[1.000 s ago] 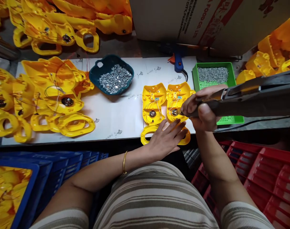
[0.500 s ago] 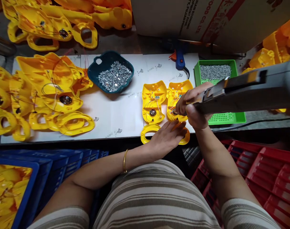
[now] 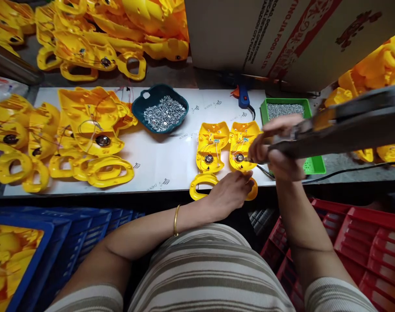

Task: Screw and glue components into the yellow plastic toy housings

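Two yellow shells lie side by side near the front edge of the white-covered table: a left shell (image 3: 213,145) and a right shell (image 3: 244,141), each with wires, a small board and a round speaker inside. My left hand (image 3: 230,195) rests over the ring handle of the right shell, its fingers bent and close together on the yellow plastic. To the right, my right hand (image 3: 278,149) is wrapped round a long dark tool (image 3: 340,125), which is blurred. The tool's front end is near the right shell's edge, partly hidden by the fingers.
A dark teal tray (image 3: 142,108) of small screws and a green basket (image 3: 317,167) with metal pieces stand on the table. Behind are a blue glue gun (image 3: 244,99) and a cardboard box (image 3: 230,39). More yellow shells (image 3: 83,104) are piled left. Blue and red crates flank below.
My right hand and the tool have moved right and slightly away from the right shell, showing its speaker. My left hand's fingers have drawn closer together. The whole view has shifted.
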`<state>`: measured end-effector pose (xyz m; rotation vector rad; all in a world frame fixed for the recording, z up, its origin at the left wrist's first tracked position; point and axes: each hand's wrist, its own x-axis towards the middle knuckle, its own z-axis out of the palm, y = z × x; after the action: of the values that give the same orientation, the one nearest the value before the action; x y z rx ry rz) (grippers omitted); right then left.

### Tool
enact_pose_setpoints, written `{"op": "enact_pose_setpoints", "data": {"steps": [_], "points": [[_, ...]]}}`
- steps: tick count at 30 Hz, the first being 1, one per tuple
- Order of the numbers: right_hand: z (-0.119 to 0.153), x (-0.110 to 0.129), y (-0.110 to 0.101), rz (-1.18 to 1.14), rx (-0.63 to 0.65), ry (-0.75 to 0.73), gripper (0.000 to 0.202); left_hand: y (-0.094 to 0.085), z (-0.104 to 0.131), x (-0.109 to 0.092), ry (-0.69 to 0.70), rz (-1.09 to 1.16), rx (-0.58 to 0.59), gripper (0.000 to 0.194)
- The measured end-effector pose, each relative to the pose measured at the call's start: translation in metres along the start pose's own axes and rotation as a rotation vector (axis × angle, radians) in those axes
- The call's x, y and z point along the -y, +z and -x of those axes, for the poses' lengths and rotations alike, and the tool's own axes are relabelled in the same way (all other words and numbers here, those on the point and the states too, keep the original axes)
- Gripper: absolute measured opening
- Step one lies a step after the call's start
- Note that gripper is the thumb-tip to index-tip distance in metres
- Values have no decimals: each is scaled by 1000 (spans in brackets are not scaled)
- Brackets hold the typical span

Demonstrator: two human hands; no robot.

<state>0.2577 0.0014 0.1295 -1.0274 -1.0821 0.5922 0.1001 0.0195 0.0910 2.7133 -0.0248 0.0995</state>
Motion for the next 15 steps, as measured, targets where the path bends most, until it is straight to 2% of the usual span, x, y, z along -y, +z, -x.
{"op": "enact_pose_setpoints", "data": {"steps": [2,3,5,7,8,9,11,13,15], "points": [[4,14,-6,-71,-35,-94,36,-7,8,5,59,7,-141,47],[7,20,-10,-93,-73,-115,35,-13,12,14,80,6,-240,41],[14,28,-17,-114,-153,-90,29,-33,23,46,33,-42,-456,22],[22,34,-24,-164,-179,-63,25,-59,31,94,-215,-156,-585,19],[25,36,-26,-185,-169,-49,24,-72,34,120,-376,-218,-604,21],[29,37,-27,-202,-152,-44,24,-85,36,145,-516,-273,-563,27],[35,39,-28,-212,-109,-46,24,-105,37,186,-673,-326,-344,35],[40,40,-24,-202,-68,-49,25,-116,36,209,-768,-308,-106,41],[44,41,-19,-197,-46,-50,26,-119,36,217,-831,-260,0,41]]}}
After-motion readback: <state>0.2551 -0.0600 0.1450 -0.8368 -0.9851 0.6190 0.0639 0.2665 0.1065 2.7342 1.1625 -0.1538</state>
